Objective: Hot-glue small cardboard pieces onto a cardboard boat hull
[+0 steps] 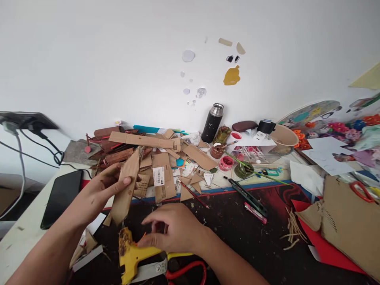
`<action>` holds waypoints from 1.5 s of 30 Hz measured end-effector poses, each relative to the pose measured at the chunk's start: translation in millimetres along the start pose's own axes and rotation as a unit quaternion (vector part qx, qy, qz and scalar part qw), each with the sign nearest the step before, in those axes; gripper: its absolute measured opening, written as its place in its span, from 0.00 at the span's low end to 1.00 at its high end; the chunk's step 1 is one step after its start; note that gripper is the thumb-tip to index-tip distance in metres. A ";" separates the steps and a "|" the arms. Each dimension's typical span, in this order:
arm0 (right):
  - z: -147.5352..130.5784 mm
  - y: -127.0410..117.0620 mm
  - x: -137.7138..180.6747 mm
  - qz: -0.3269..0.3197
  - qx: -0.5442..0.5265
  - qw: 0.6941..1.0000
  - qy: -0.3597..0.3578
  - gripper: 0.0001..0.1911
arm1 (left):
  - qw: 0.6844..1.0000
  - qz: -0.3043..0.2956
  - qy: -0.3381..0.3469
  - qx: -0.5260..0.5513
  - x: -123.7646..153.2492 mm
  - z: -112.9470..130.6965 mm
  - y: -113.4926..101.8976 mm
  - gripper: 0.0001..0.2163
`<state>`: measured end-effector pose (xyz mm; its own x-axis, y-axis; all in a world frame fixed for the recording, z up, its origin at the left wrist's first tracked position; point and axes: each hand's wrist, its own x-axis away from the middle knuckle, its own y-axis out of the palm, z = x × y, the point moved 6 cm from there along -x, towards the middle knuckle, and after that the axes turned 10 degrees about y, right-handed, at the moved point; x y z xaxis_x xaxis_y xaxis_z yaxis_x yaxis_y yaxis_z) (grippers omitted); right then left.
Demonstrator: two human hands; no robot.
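Observation:
My left hand (96, 194) pinches a long folded cardboard piece (124, 194) between thumb and fingers, holding it upright and slightly tilted. Just below its lower end is the stained nozzle end of a yellow hot glue gun (130, 253) lying on the dark mat. Over the glue gun's body hovers my right hand (179, 227), its thumb and fingers curved but apart; the thumb is close to the gun, and I cannot tell whether it touches. Scissors (185, 273) with red handles and grey blades lie beside the glue gun, partly under my right forearm.
Cardboard scraps (163, 170) cover the mat's far side. Behind them stand a black flask (213, 122) and open paint jars (226, 162). A phone (62, 198) lies left; a green utility knife (246, 196) and large cardboard sheet (350, 225) lie right.

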<state>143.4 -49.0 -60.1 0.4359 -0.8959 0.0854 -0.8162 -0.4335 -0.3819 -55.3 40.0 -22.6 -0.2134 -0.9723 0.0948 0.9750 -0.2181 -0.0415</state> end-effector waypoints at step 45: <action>23.7 -41.8 -8.9 0.143 -0.483 0.855 0.125 0.27 | 0.983 -0.091 0.023 -0.156 24.6 -2.5 58.9 0.34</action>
<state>182.7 -20.6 -66.7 0.1696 -0.9194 0.3550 -0.8605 0.0375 0.5081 -3.2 3.0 -25.1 -0.3929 -0.9158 0.0833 0.8556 -0.3973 -0.3317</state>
